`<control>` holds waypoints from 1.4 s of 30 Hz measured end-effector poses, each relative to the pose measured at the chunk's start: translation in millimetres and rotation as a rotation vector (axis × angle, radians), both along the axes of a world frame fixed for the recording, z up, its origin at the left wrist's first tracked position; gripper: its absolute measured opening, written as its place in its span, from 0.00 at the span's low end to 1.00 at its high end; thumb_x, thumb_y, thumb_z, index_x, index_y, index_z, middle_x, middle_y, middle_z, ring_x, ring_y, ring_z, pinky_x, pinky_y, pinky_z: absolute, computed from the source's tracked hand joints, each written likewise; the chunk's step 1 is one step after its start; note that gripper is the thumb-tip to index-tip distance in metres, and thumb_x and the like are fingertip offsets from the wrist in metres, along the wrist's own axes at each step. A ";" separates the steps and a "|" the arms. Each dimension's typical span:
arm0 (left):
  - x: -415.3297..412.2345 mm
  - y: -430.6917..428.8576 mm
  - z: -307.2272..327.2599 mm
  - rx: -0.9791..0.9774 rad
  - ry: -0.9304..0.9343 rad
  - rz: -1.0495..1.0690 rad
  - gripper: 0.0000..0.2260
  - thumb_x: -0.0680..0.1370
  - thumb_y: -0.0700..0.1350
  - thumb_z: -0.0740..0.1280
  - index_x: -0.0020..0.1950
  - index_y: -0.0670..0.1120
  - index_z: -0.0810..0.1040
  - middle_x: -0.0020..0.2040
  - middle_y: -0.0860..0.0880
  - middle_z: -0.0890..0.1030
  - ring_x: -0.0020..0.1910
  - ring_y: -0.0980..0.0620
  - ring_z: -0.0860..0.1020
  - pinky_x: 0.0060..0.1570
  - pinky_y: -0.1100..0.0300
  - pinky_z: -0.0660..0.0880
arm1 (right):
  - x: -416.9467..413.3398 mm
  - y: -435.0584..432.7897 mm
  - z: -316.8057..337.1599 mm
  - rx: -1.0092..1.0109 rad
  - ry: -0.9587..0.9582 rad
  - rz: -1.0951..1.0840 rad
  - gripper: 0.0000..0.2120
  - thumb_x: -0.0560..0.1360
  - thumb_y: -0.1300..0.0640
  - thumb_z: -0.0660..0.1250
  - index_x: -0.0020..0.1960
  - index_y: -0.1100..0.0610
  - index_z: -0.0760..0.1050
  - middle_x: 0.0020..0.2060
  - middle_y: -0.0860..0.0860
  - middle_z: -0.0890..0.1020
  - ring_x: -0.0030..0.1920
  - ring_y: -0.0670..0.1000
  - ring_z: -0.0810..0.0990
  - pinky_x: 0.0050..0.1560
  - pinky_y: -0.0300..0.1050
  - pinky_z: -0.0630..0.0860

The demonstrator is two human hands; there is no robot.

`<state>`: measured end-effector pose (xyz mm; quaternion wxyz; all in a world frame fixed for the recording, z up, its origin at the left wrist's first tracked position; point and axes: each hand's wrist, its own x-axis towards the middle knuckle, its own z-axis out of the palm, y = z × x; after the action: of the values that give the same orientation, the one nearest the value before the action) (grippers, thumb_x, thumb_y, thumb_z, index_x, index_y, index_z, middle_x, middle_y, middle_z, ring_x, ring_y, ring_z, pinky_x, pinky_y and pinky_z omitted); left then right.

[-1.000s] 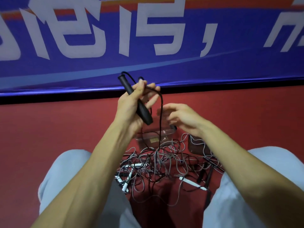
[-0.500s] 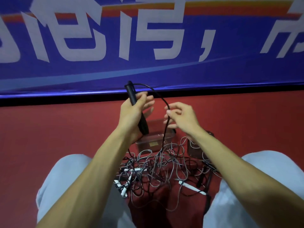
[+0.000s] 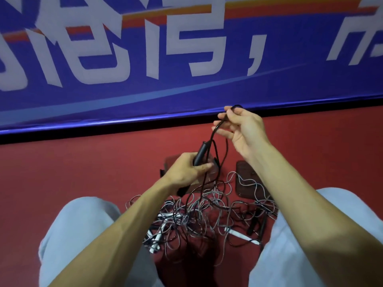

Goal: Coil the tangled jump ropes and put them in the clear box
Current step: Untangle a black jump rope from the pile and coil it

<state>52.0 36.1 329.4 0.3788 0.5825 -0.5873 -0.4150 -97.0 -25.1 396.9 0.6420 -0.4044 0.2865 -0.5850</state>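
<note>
Left hand (image 3: pixel 186 170) holding handle (image 3: pixel 200 153), right hand (image 3: pixel 242 129) apparently pinching cord (image 3: pixel 213 132)

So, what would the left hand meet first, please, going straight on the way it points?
Most likely the black rope hanging from the right hand, just beyond the fingertips of the left hand, which grips the black handle; depth is hard to judge.

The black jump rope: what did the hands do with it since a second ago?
The left hand brought the black handle down, gripping it throughout. The right hand took hold of the black cord and pulled it up, so it is now the higher hand. The tangled pile stayed on the floor.
</note>
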 end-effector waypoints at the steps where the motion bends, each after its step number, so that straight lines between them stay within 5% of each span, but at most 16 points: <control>1: -1.5 -0.8 -0.6 -0.018 0.000 0.031 0.05 0.73 0.49 0.72 0.42 0.49 0.82 0.41 0.45 0.82 0.44 0.43 0.81 0.54 0.37 0.77 | -0.7 -0.3 -0.1 0.004 0.007 -0.021 0.05 0.80 0.66 0.60 0.46 0.61 0.73 0.34 0.54 0.81 0.33 0.52 0.83 0.38 0.48 0.82; 3: -3.8 -1.4 1.3 -0.050 0.065 0.091 0.04 0.75 0.45 0.71 0.41 0.47 0.82 0.40 0.41 0.84 0.41 0.40 0.82 0.48 0.43 0.81 | -1.9 -0.2 -1.2 0.000 0.059 -0.081 0.06 0.80 0.64 0.61 0.45 0.60 0.71 0.36 0.55 0.80 0.33 0.51 0.83 0.37 0.46 0.82; 6: -10.1 0.3 13.4 -0.020 0.394 0.154 0.02 0.79 0.36 0.66 0.48 0.38 0.76 0.37 0.43 0.84 0.35 0.50 0.83 0.36 0.59 0.80 | -5.0 -1.1 -4.1 -0.018 0.227 -0.106 0.11 0.83 0.56 0.58 0.46 0.60 0.73 0.37 0.56 0.81 0.33 0.53 0.83 0.33 0.44 0.81; 9: -12.8 2.5 28.0 0.016 0.641 0.189 0.04 0.79 0.39 0.66 0.45 0.43 0.75 0.40 0.45 0.85 0.41 0.50 0.84 0.38 0.59 0.80 | -4.3 1.2 -7.6 -0.009 0.417 -0.060 0.16 0.84 0.53 0.54 0.47 0.61 0.76 0.37 0.56 0.81 0.31 0.52 0.79 0.28 0.42 0.79; 11: -9.2 3.8 38.0 -0.029 0.760 0.218 0.03 0.79 0.39 0.65 0.46 0.42 0.77 0.41 0.45 0.85 0.43 0.48 0.84 0.40 0.60 0.81 | 0.6 4.9 -14.3 -0.032 0.576 -0.017 0.11 0.82 0.60 0.56 0.50 0.63 0.76 0.40 0.57 0.81 0.31 0.50 0.78 0.28 0.40 0.78; 16: 5.3 7.6 58.4 -0.153 1.052 0.182 0.05 0.81 0.39 0.62 0.47 0.41 0.76 0.41 0.45 0.85 0.42 0.49 0.85 0.43 0.60 0.81 | 16.8 8.8 -39.3 -0.161 0.937 0.241 0.19 0.71 0.74 0.57 0.47 0.56 0.80 0.39 0.49 0.83 0.40 0.47 0.80 0.45 0.44 0.78; 20: 17.6 6.8 64.3 -0.217 1.201 0.143 0.07 0.82 0.42 0.59 0.46 0.44 0.75 0.41 0.48 0.85 0.44 0.52 0.85 0.43 0.62 0.81 | 27.5 17.0 -53.3 -0.304 1.229 0.515 0.11 0.76 0.65 0.63 0.53 0.54 0.79 0.48 0.49 0.82 0.46 0.47 0.78 0.52 0.43 0.74; 24: 23.8 4.6 60.1 -0.260 1.200 0.193 0.08 0.82 0.43 0.60 0.45 0.44 0.74 0.41 0.48 0.85 0.45 0.51 0.84 0.44 0.61 0.81 | 30.9 9.0 -65.4 -0.482 1.444 0.304 0.09 0.78 0.62 0.64 0.55 0.58 0.79 0.54 0.54 0.84 0.57 0.54 0.80 0.57 0.42 0.73; 28: 28.1 1.2 56.9 -0.253 1.184 0.284 0.11 0.83 0.41 0.58 0.42 0.42 0.73 0.36 0.47 0.81 0.47 0.48 0.84 0.47 0.58 0.80 | 31.0 8.4 -66.4 -0.261 1.123 0.130 0.09 0.77 0.65 0.64 0.47 0.52 0.73 0.42 0.54 0.85 0.43 0.54 0.84 0.48 0.54 0.82; 32: 29.6 -2.5 55.1 -0.236 1.190 0.294 0.06 0.82 0.37 0.55 0.54 0.39 0.71 0.52 0.39 0.81 0.56 0.41 0.81 0.50 0.53 0.80 | 27.3 9.6 -52.9 -0.179 0.796 -0.030 0.09 0.79 0.67 0.60 0.46 0.55 0.73 0.36 0.52 0.83 0.36 0.52 0.82 0.42 0.53 0.81; 35: 22.3 -4.7 47.2 -0.196 0.975 0.326 0.09 0.83 0.37 0.57 0.62 0.38 0.70 0.60 0.39 0.78 0.56 0.43 0.81 0.53 0.52 0.80 | 22.5 13.5 -38.5 -0.201 0.633 -0.076 0.08 0.79 0.68 0.59 0.48 0.57 0.74 0.35 0.52 0.82 0.34 0.50 0.82 0.37 0.48 0.82; 39: 14.0 -5.4 35.5 -0.076 0.612 0.284 0.04 0.82 0.36 0.61 0.52 0.44 0.73 0.50 0.45 0.80 0.48 0.48 0.80 0.45 0.60 0.78 | 21.7 20.3 -21.8 -0.300 0.509 -0.128 0.08 0.79 0.68 0.61 0.49 0.58 0.75 0.36 0.52 0.83 0.33 0.49 0.83 0.34 0.46 0.82; 42: 8.0 -0.7 26.6 -0.006 0.274 0.103 0.05 0.81 0.35 0.61 0.54 0.43 0.74 0.40 0.48 0.76 0.32 0.61 0.76 0.32 0.70 0.72 | 17.6 20.0 -13.5 -0.305 0.346 -0.135 0.08 0.79 0.68 0.61 0.48 0.56 0.74 0.35 0.51 0.84 0.33 0.51 0.84 0.35 0.49 0.81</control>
<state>60.0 35.4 356.0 0.4778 0.5486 -0.5009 -0.4688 -79.3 -5.0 383.4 0.4743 -0.5710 0.3270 -0.5848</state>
